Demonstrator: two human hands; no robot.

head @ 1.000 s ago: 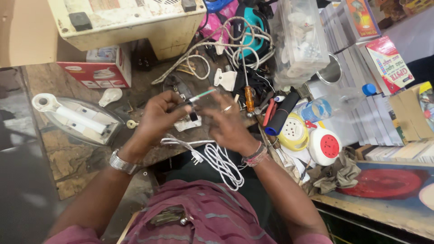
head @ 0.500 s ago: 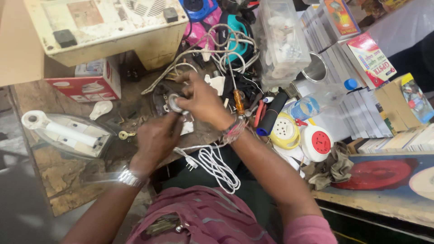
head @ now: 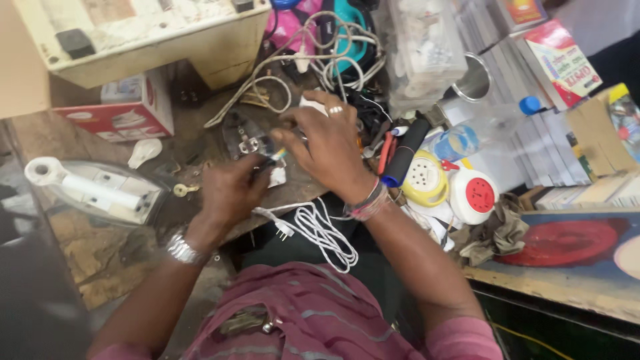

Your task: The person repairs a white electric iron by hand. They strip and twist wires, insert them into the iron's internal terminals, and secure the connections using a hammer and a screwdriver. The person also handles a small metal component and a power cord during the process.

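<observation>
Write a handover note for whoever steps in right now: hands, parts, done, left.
Left hand: pinching a thin tool with a coloured tip.
Right hand: fingers spread over the small dark electrical part with metal pins on the worn wooden bench; whether it grips anything cannot be told.
Coiled white cable with plug hangs off the bench edge near the body; clear-shelled white iron lies at the left.
Done: part looks opened, pins exposed.
Left: probably wiring and closing, a guess.
</observation>
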